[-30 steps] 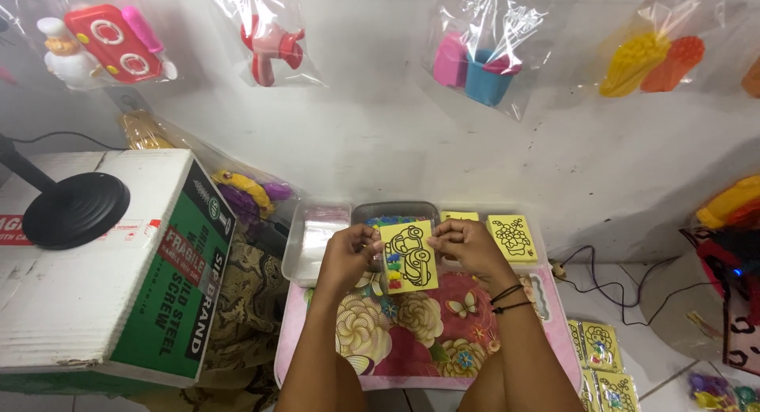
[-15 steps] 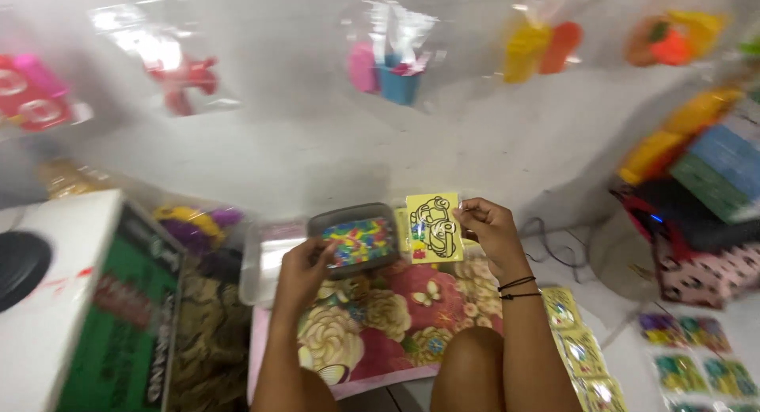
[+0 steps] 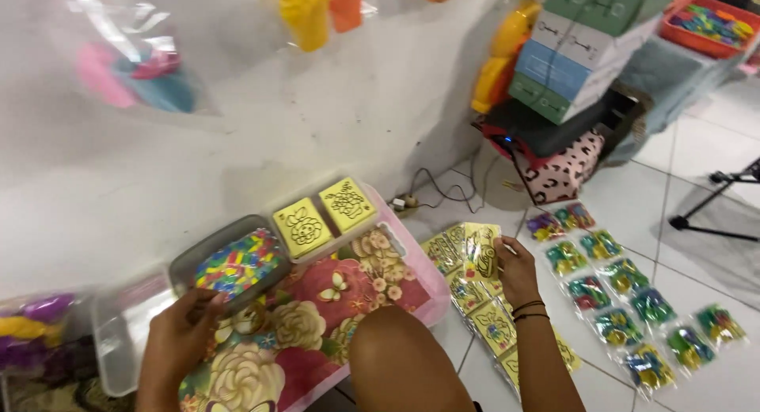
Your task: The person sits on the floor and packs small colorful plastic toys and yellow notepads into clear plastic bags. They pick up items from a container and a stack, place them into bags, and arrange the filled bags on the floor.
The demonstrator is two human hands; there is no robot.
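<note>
A: Where is the right hand?

B: Right of centre in the frame, low over the floor tiles. Its fingers pinch a yellow card with a dark line drawing, held just above a spread of similar yellow cards lying on the floor. Dark bands sit on the wrist.

A: And the left hand?

B: Lower left of the frame. It rests against the near edge of a grey tray of small coloured pieces, fingers curled at the rim and touching it; whether they truly clamp it I cannot tell.

A: What does the tray sit on?

B: On a pink tabletop with a flower-pattern cover, in the lower middle. Behind the tray, toward the wall, two more yellow drawing cards lie side by side in a clear shallow lid. A bare knee rises in the bottom centre, between the tabletop and the floor cards.

A: Anything else near?

B: Rows of small clear packets with coloured contents lie on the floor at the right, just beside the card spread. Stacked boxes stand at the upper right, and blurred bagged toys hang on the white wall across the top
</note>
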